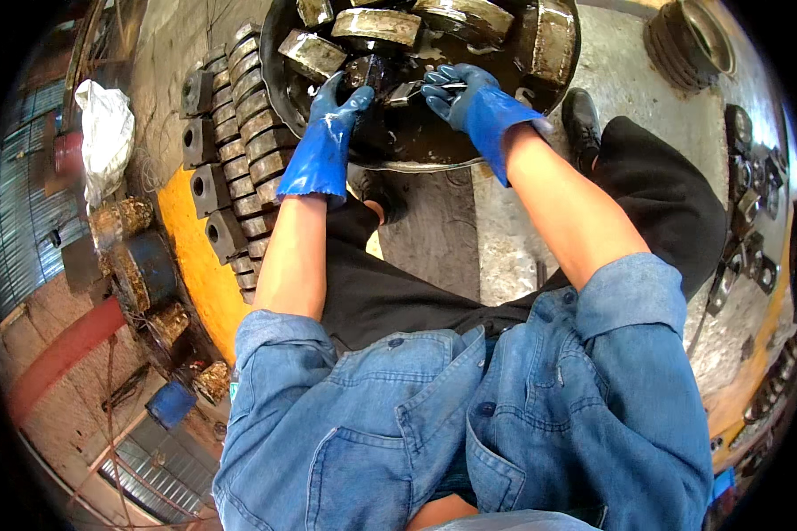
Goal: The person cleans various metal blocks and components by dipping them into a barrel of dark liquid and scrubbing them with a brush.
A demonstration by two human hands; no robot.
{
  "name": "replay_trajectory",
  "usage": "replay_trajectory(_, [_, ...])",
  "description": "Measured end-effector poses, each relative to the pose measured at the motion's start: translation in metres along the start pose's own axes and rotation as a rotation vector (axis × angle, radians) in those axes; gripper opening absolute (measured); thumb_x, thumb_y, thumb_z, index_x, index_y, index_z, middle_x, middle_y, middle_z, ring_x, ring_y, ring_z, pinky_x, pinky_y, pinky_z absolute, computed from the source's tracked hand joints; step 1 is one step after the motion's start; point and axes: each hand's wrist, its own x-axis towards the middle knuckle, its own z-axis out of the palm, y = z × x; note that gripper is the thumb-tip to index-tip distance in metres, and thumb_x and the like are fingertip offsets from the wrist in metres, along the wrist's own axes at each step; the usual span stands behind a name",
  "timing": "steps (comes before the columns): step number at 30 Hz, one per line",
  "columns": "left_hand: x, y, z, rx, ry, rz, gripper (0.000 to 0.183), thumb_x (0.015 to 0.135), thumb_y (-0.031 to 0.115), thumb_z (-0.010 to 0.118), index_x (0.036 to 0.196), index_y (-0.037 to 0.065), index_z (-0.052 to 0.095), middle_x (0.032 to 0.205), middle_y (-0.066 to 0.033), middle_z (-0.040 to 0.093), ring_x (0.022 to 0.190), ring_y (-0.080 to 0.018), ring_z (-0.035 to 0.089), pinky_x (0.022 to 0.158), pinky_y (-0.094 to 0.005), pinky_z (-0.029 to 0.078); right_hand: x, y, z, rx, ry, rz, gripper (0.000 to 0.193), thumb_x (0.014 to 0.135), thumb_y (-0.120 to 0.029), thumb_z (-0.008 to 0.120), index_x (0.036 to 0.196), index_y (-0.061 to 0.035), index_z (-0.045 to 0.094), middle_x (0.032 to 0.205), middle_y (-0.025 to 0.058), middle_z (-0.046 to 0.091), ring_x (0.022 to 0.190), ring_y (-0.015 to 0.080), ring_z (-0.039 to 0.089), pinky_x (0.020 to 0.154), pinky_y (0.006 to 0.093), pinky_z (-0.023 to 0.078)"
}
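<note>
A wide round metal basin (pixel 274 97) with dark, oily liquid stands in front of me between my feet. Both my hands wear blue rubber gloves and reach over its near side. My left hand (pixel 338 104) has its thumb and fingers around the near left part of a dark, wet metal block (pixel 368 73). Curled fingers of my right hand (pixel 459 91) grip a small tool with a flat metal end (pixel 405 94), which points at the block. Its handle is mostly hidden by the glove. Larger oily metal blocks (pixel 376 28) lie beyond my hands in the basin.
Left of the basin stand rows of round metal pieces (pixel 261 133) and several square blocks with holes (pixel 208 190). A wheel rim (pixel 695 44) lies at the far right, dark metal parts (pixel 748 203) at the right. A white sack (pixel 106 142) is at the far left.
</note>
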Motion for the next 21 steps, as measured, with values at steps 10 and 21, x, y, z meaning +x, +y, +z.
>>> replay_trajectory(10, [0.003, 0.005, 0.012, -0.074, 0.033, -0.013, 0.090, 0.083, 0.044, 0.087, 0.152, -0.001, 0.049, 0.142, -0.0239, 0.063, 0.130, -0.0319, 0.061, 0.111, -0.0406, 0.048, 0.037, 0.004, -0.014, -1.069, -0.452, -0.370, 0.024, 0.101, -0.021, 0.067, 0.123, -0.0125, 0.071, 0.116, 0.0079, 0.078, 0.091, 0.0254, 0.075, 0.070, 0.0412, 0.060])
replay_trajectory(21, [-0.013, 0.013, 0.003, -0.045, 0.069, -0.052, 0.085, 0.087, 0.041, 0.082, 0.152, 0.000, 0.048, 0.136, -0.0251, 0.066, 0.126, -0.0330, 0.065, 0.107, -0.0403, 0.051, -0.026, 0.049, 0.063, -2.878, -0.646, -0.691, 0.028, 0.087, -0.013, 0.066, 0.114, -0.0151, 0.073, 0.102, 0.0175, 0.074, 0.097, 0.0356, 0.072, 0.083, 0.0457, 0.057])
